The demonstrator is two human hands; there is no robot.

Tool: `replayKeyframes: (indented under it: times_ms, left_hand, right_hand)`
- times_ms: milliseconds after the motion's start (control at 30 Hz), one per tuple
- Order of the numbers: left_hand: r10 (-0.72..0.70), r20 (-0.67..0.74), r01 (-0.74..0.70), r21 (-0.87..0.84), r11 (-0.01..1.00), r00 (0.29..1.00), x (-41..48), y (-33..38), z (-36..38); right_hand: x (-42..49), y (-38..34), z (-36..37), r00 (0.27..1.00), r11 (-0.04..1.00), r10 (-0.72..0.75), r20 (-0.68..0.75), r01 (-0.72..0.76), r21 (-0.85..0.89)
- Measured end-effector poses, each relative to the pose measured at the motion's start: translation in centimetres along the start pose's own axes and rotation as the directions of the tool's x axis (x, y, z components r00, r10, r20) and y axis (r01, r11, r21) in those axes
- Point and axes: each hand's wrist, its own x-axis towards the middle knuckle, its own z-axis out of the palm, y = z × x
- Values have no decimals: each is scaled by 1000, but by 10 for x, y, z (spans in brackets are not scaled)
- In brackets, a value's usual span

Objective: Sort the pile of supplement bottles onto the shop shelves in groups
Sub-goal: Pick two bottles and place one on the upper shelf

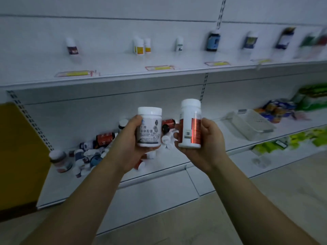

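My left hand [129, 144] grips a squat white bottle with a grey label [149, 128], held upright in front of the lower shelf. My right hand [207, 138] grips a taller white bottle with a red label [190, 124], also upright, just right of the first. Behind both hands a pile of mixed bottles [92, 149] lies on the lower shelf [159, 167]. On the upper shelf [123, 68] stand spaced groups: a dark-labelled bottle [71, 46], yellow-labelled bottles [141, 45], a white one [179, 44], a blue-labelled dark bottle [213, 41].
More bottles [251, 40] stand blurred further right on the upper shelf. An empty clear tray [251, 124] rests on the lower shelf, with colourful packets [276, 110] beyond it. Green packets [283, 140] lie below. A yellow panel [19, 147] borders the shelving on the left.
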Motion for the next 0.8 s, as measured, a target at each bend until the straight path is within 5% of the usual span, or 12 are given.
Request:
replayKeyframes:
  times_ms: [400, 800]
  left_hand:
    - [38, 288, -35, -16, 999, 957, 1, -22, 166]
    - [19, 436, -6, -29, 1000, 900, 27, -123, 367]
  right_hand:
    - [-72, -138, -45, 948, 929, -307, -86, 279, -244]
    - [-146, -296, -170, 890, 886, -430, -152, 383, -262]
